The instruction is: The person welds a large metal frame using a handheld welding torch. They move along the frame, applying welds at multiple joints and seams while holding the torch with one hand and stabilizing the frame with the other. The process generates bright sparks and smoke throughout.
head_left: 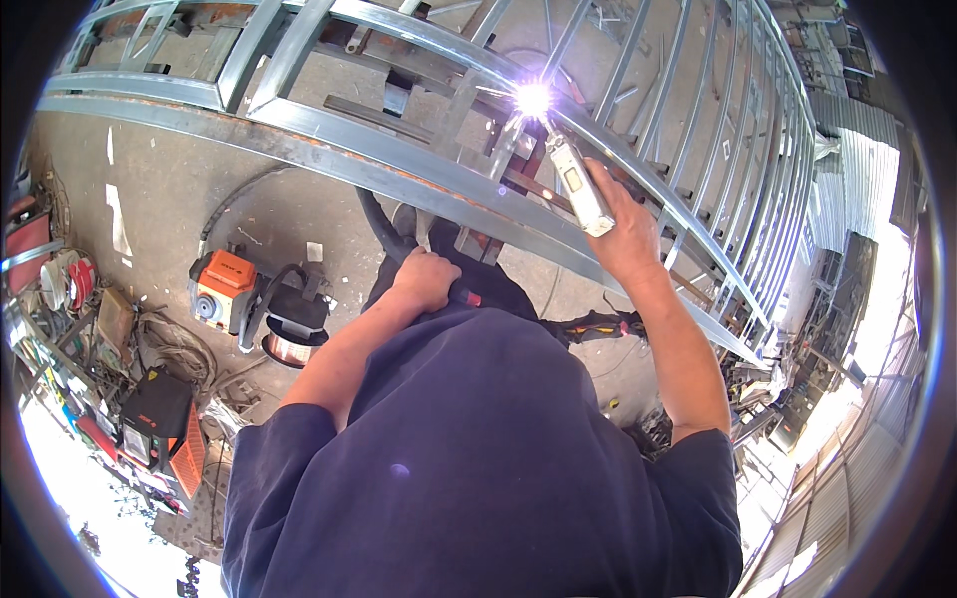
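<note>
Head view: the right hand [628, 224] has its fingers wrapped around a silvery, box-shaped tool [580, 189], whose narrow tip points up toward a bright arc [533, 100] at a rail of the metal frame [329, 130]. Glare hides the exact spot, so I cannot tell whether the tip touches the rail. Nearer the body, the left hand [427, 279] is closed around a thick black hose [373, 212]; a red-marked end [466, 296] shows just to the right of that hand. Galvanised-looking tubes make up the frame, with a row of long parallel bars [688, 110] reaching to the upper right. On the grey floor [150, 209], left of the person, stands an orange-topped machine [227, 274] with a wire spool [291, 349] beside it. Farther to the lower left sits a black-and-orange case [159, 404].
</note>
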### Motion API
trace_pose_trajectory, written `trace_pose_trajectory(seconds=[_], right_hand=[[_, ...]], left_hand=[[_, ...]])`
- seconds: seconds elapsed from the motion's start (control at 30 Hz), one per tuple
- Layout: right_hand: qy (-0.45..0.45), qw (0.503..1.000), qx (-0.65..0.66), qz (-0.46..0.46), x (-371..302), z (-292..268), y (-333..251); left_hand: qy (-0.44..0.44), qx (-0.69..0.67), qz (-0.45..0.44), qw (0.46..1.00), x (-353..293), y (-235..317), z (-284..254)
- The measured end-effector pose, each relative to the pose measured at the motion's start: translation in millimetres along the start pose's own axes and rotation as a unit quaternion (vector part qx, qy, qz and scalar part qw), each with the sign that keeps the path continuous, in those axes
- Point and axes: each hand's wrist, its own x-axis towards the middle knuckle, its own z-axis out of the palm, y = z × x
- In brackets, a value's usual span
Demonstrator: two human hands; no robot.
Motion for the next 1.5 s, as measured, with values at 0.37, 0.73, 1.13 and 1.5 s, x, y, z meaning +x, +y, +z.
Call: trace_pose_trajectory(seconds=[0.37, 0.73, 1.13, 1.5], right_hand=[[-0.047, 0.976, 0.203, 0.068, -5.6, -33.2, 11.8], [-0.336, 0.839, 0.407, 0.133, 79.8, -40.7, 27.7], [-0.410, 0.748, 0.517, 0.073, 129.4, 4.5, 52.1], [-0.432, 0.742, 0.507, 0.075, 137.4, 2.1, 47.9]], left_hand=[[0.024, -0.005, 0.014, 1.000, 10.4, 1.1, 15.4], [0.038, -0.024, -0.011, 0.999, 18.8, 5.9, 26.0], [0.020, -0.016, -0.062, 0.998, 31.8, 19.6, 14.0], [-0.017, -0.043, -0.088, 0.995, 40.1, 22.4, 15.8]])
